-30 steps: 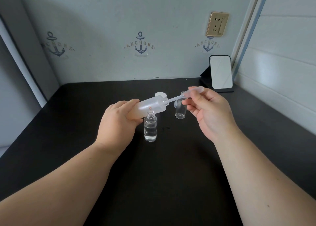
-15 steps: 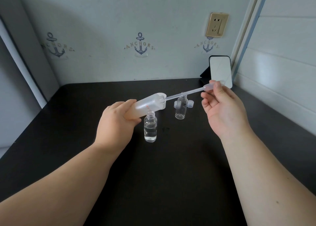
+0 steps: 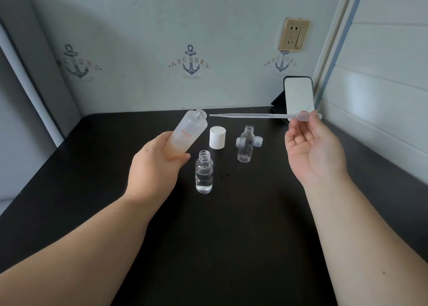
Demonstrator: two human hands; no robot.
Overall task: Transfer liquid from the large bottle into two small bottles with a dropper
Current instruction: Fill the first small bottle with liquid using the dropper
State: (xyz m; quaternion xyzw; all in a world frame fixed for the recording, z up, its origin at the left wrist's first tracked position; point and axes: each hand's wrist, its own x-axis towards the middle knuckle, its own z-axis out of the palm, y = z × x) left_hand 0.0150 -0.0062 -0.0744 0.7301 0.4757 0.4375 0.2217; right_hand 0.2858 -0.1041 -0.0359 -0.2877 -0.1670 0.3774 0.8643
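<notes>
Our right hand (image 3: 311, 148) pinches the dropper (image 3: 264, 116) by its bulb between thumb and fingers (image 3: 301, 120). Its long axis lies nearly level, tip pointing left, just clear of the mouth of the large bottle (image 3: 190, 132). Our left hand (image 3: 155, 169) grips that bottle tilted, fingers wrapped round its lower body. The empty small bottle (image 3: 246, 143) stands below the stem, nearer our right hand, flanked by two small caps (image 3: 258, 141). The part-filled small bottle (image 3: 204, 172) stands just beside our left hand. We judge the tip must swing down past the white cap (image 3: 217, 137) on the counter (image 3: 208, 236).
</notes>
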